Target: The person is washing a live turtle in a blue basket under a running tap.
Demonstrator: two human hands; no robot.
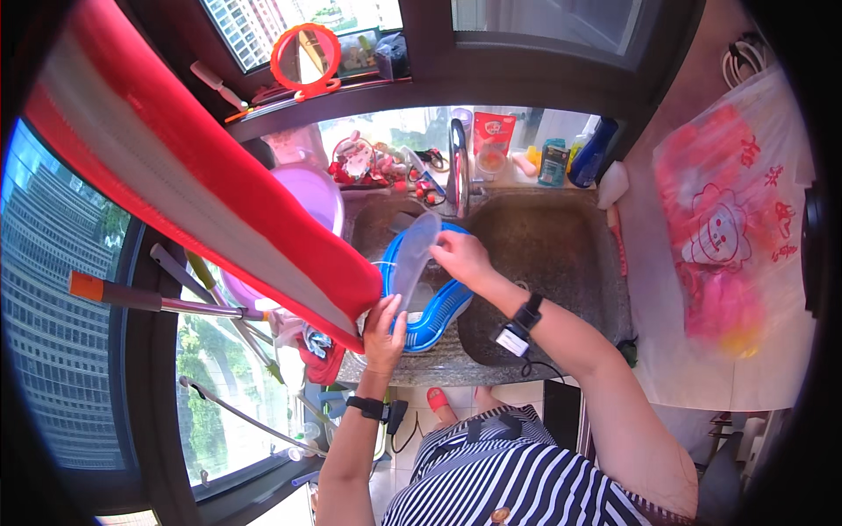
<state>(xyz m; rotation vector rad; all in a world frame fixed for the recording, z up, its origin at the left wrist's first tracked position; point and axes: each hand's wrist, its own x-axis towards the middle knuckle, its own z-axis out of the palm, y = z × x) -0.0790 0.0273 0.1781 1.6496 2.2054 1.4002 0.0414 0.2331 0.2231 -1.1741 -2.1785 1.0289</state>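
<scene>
Over the double stone sink (401, 371), my right hand (460, 256) pinches the edge of a translucent shoe-sole-shaped plastic piece (416, 246). Its lower end reaches my left hand (385, 332), whose fingers lie against it and near the end of a long red and grey cloth item (263, 217). Whether the left fingers grip either one is unclear. Beneath both hands, a blue plastic basin (431, 329) with a ribbed, curved side rests at the left bowl. Part of the basin is hidden by the clear piece and my hands.
A tall chrome faucet (458, 167) rises behind the sink. Bottles, a red pouch (493, 131) and hair ties line the sill. A purple basin (316, 197) and several mop poles (197, 308) stand left; a red-printed plastic bag (720, 230) hangs right.
</scene>
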